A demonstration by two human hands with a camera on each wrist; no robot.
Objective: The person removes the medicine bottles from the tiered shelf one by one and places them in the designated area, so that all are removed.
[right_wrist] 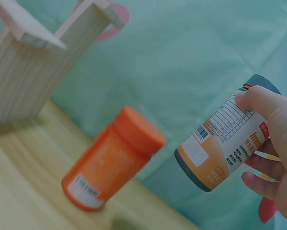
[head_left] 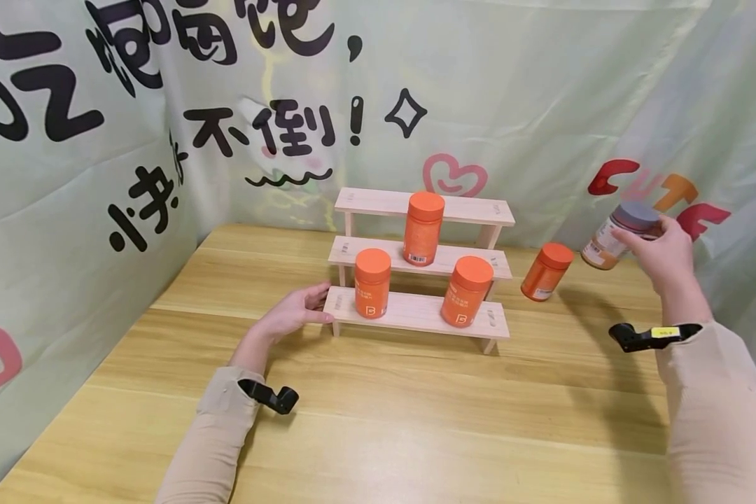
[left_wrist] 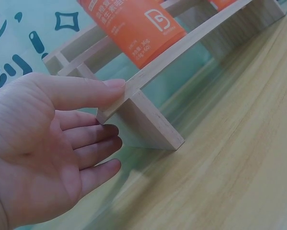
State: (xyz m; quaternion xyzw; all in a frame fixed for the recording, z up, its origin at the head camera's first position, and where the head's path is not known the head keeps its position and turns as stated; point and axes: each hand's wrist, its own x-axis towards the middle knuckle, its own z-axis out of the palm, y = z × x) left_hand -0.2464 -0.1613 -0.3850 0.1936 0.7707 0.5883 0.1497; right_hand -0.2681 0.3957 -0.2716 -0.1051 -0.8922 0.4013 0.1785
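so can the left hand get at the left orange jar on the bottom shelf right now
Probably yes: the left hand touches the bottom shelf at the end nearest that orange jar, and nothing visible stands between them.

Head view: backdrop characters (head_left: 283, 24) cut by top edge; left sleeve (head_left: 211, 434) runs off bottom; small print on orange bottles (head_left: 460, 297) unreadable. Left wrist view: nearer bottle's cap beyond top edge; one fingertip of left hand (left_wrist: 47, 139) hidden behind rack (left_wrist: 155, 120). Right wrist view: right hand (right_wrist: 282, 129) cut by right edge, hiding part of grey-capped bottle (right_wrist: 215, 143); orange bottle's label (right_wrist: 83, 191) blurred.
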